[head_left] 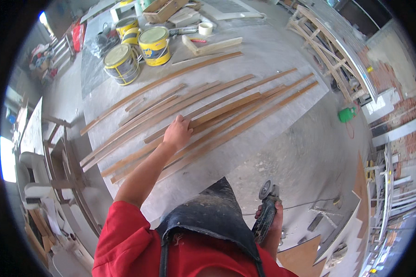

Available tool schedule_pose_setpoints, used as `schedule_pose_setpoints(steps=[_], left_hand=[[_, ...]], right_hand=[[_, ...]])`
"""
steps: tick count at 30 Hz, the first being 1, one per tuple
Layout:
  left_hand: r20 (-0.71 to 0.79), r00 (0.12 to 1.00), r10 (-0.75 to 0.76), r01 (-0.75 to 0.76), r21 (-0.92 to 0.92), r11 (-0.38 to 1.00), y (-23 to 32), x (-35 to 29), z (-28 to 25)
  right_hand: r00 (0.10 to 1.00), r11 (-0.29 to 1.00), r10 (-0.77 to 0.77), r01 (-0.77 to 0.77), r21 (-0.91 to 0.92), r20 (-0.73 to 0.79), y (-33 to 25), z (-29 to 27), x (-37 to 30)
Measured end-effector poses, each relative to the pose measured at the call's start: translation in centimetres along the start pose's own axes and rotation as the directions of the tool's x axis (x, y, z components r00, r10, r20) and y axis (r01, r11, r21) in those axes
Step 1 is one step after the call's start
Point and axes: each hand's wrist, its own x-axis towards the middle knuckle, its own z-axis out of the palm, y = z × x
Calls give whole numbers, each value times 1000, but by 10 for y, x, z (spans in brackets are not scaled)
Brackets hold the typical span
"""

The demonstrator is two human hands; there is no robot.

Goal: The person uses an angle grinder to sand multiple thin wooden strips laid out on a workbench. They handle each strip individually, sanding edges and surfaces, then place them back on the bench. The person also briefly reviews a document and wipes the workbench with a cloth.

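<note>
My left hand (pixel 178 132) reaches over the table and is closed round a brown wooden strip (pixel 226 108) that lies among the others. Several long, thin wooden strips (pixel 166 79) are spread side by side on the grey tabletop (pixel 194 168), slanting up to the right. Down by my right side, away from the table, my right hand (pixel 277 219) grips an angle grinder (pixel 263 221). Its round disc (pixel 265 189) points up and forward. A cord runs from the grinder across the floor to the right.
Yellow paint buckets (pixel 154 46) stand at the table's far left, near a wooden box (pixel 164 10), a tape roll (pixel 205 28) and a pale wood corner piece (pixel 217 46). A wooden frame (pixel 330 51) leans at the far right, near a green container (pixel 346 114). A dark apron (pixel 208 210) covers my front.
</note>
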Motion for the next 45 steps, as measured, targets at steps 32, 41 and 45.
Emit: schedule_pose_setpoints(steps=[32,41,45], left_hand=[[363,892,268,-345,166,924,-89,-150,-66],[445,828,340,-471,226,853,-103,-124,-67],[462,824,327,-470,238,850,-107,-119,-67]], right_hand=[[937,918,272,-321,234,219,22,12,38],[865,846,457,-495,196,208,18,9,48],[870,855,449,-485,186,204,6,12,41]])
